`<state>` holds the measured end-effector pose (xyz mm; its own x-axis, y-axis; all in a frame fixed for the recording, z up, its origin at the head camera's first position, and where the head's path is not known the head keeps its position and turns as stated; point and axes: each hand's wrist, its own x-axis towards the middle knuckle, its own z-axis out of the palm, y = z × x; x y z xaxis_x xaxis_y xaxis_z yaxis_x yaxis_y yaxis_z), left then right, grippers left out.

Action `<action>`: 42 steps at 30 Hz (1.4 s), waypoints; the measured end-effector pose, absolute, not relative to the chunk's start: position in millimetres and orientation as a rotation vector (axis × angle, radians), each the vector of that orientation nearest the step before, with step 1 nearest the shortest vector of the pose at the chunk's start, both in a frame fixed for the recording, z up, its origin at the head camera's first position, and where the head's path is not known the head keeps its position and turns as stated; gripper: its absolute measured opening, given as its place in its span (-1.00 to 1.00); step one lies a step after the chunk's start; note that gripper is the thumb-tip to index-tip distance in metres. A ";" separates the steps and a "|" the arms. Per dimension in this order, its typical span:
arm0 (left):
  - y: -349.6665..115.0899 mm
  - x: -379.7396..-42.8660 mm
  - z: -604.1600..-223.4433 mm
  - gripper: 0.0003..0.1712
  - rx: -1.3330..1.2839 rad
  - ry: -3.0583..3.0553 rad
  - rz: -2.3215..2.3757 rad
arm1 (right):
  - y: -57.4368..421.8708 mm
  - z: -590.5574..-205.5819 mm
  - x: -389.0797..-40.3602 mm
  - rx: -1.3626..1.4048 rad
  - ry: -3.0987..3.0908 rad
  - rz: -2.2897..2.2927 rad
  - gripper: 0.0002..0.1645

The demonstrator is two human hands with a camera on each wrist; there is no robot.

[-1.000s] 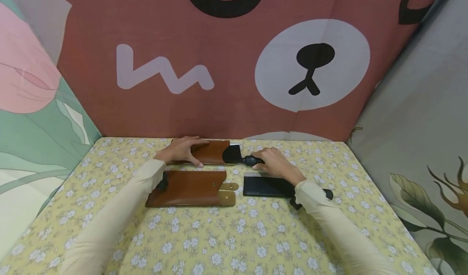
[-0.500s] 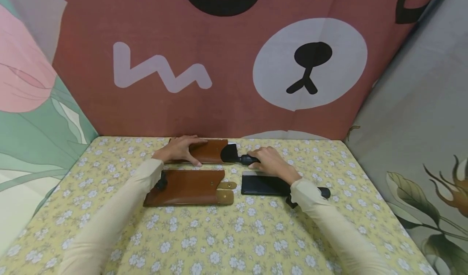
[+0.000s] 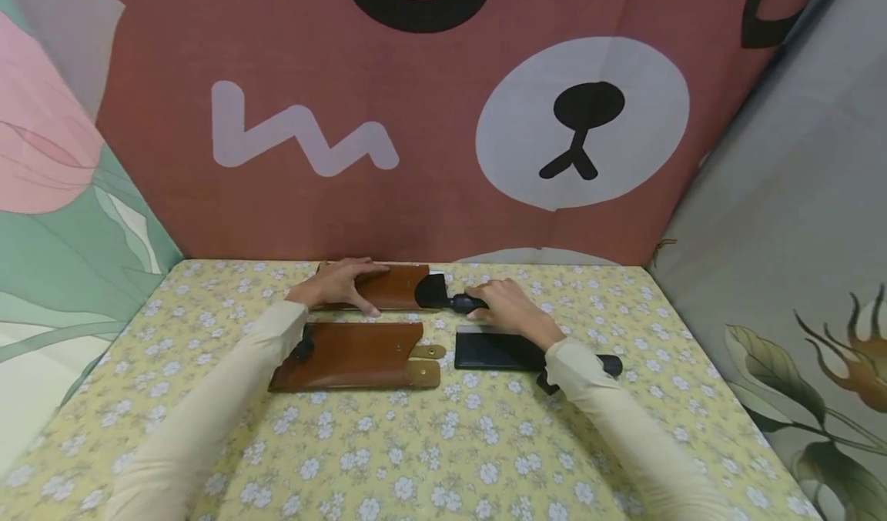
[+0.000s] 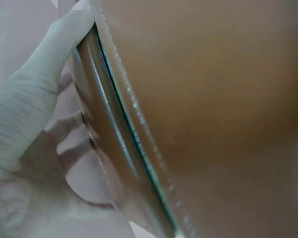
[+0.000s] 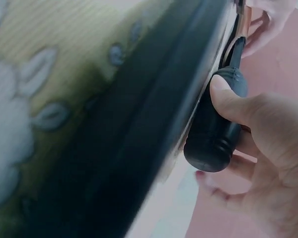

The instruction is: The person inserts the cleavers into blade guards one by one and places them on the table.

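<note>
At the back of the table, my left hand grips a brown leather sheath across its width, thumb on the near edge. A flat tool, perhaps a cleaver, has its dark blade part at the sheath's right end, where a pale strip shows behind it. My right hand holds its ribbed black handle. In the right wrist view, thumb and fingers close round that handle, and its neck runs into the brown sheath. How much blade lies inside is hidden.
A second brown leather sheath with two tan snap straps lies in front, a small black piece at its left end. Right of it lies a flat black rectangular item with a black handle, partly under my right sleeve. The tablecloth is floral.
Both hands keep their hold on the sheath and the handle. The whole head view shifts slightly left; no clear movement of the things against the table.
</note>
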<state>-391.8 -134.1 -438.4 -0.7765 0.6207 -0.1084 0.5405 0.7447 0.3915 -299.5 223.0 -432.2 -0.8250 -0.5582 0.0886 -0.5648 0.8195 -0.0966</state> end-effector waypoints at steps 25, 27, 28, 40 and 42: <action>-132.5 -387.9 -435.2 0.30 0.745 2.741 0.476 | 219.5 -436.6 -295.8 0.852 -2.979 0.285 -0.34; -133.7 -388.3 -434.8 0.30 0.748 2.745 0.464 | 217.5 -437.9 -296.4 0.850 -2.984 0.287 -0.34; -134.2 -388.7 -434.6 0.30 0.751 2.743 0.469 | 216.7 -438.2 -296.5 0.843 -2.989 0.290 -0.34; -135.1 -395.2 -432.5 0.30 0.749 2.711 0.521 | 212.3 -433.8 -299.7 0.839 -2.982 0.281 -0.35; -134.8 -395.2 -432.0 0.30 0.741 2.696 0.536 | 212.1 -433.4 -300.0 0.840 -2.982 0.278 -0.35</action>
